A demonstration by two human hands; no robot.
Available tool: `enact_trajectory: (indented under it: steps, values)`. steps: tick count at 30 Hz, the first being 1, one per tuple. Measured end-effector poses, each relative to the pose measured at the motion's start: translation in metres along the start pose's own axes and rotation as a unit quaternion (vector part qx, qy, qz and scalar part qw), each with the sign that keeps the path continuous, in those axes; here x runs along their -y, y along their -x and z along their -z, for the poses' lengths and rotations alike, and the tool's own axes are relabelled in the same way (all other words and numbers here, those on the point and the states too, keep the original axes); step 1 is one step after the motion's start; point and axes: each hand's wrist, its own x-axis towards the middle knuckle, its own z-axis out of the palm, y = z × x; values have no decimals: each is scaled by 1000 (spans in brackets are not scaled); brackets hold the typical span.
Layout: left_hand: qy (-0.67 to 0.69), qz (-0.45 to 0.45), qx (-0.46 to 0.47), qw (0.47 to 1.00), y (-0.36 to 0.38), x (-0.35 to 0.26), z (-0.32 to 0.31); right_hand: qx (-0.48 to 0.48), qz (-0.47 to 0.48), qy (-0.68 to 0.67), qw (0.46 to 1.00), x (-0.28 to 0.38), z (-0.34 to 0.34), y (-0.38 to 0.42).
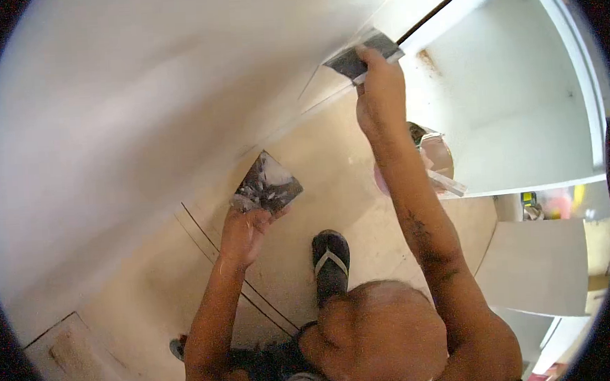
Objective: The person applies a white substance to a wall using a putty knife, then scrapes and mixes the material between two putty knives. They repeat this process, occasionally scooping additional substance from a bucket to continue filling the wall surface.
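My left hand (246, 233) is closed around a putty knife (253, 190) whose dark, broad blade carries smears and a lump of white filler. It is held up over the floor, apart from the wall. Higher up, my right hand (382, 83) grips a second wide putty knife (361, 58), thumb lying along the blade. That blade lies against the pale wall (196, 79) close to its lower edge, beside a dark gap. Its handle is mostly hidden by my fingers.
A bucket (440, 157) with a filler-smeared flat piece (448, 183) at its rim stands behind my right forearm. A pale open cabinet (521, 110) takes up the right side. My foot in a flip-flop (330, 255) rests on the beige floor (346, 181). Blurred items (557, 201) lie far right.
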Motion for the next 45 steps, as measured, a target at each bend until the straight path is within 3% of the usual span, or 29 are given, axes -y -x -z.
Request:
enact_trajectory:
  steps: [6,7,10,12,13,15,17,19,20,22,23,25,27,31,32,33,34,35,36,37,39,40,41,42,43,44,45]
  values:
    - [-33,-41,113,992,3,-14,-13,-9,164,173,971,105,-31,9]
    - [-29,-42,115,992,5,-15,-19,-17,163,173,971,115,-35,9]
    - [-9,-88,146,985,14,-21,-47,19,284,158,946,138,-52,24]
    - [25,-92,147,984,19,-20,-61,23,297,108,948,146,-52,43]
    - [18,-94,150,984,20,-26,-68,32,319,163,933,148,-49,55]
    - [73,-17,92,993,14,-43,-86,73,296,336,891,145,-24,52]
    - [53,-28,80,995,6,-41,-91,145,278,291,904,127,-2,62]
    - [35,-40,70,996,3,-44,-106,337,332,307,826,119,18,76]
    - [128,-8,94,987,7,-46,-123,432,345,298,779,114,28,82]
    - [206,-6,159,966,4,-38,-120,536,313,226,751,94,41,101]
    - [243,-1,191,951,2,-33,-119,508,439,210,711,65,50,105]
    - [117,-20,109,987,7,-27,-120,518,347,165,764,22,69,94]
    - [65,-35,104,992,4,-22,-121,319,341,279,839,-2,87,81]
    - [-36,-114,66,991,1,-22,-123,338,256,408,808,7,117,63]
    - [-51,-148,46,987,2,-23,-123,194,135,254,938,3,120,75]
    - [-52,-147,40,987,0,-20,-117,33,2,84,996,0,122,87]
    - [-182,-249,79,948,-5,-16,-108,17,-123,-145,982,13,116,96]
    - [-307,-342,118,880,-7,-14,-103,23,-206,-231,950,25,110,104]
    - [-326,-377,228,836,-10,-20,-115,73,-289,-308,903,18,115,110]
    - [-328,-373,225,838,-11,-21,-120,122,-366,-380,841,9,121,114]
    - [-559,-416,295,655,-12,-25,-125,138,-413,-386,813,-2,122,122]
    - [-615,-429,267,606,-10,-28,-128,154,-456,-390,785,-8,123,123]
    - [-617,-427,263,607,-11,-32,-126,155,-461,-389,782,-25,133,120]
    - [-668,-400,241,580,-13,-36,-120,128,-395,-260,872,-51,152,116]
    - [-717,-370,218,550,-13,-39,-114,121,-379,-216,892,-43,153,109]
    - [-719,-365,212,552,-14,-36,-102,114,-364,-169,909,-35,155,103]
    - [-792,-295,251,472,-16,-26,-83,106,-350,-122,923,-27,157,97]
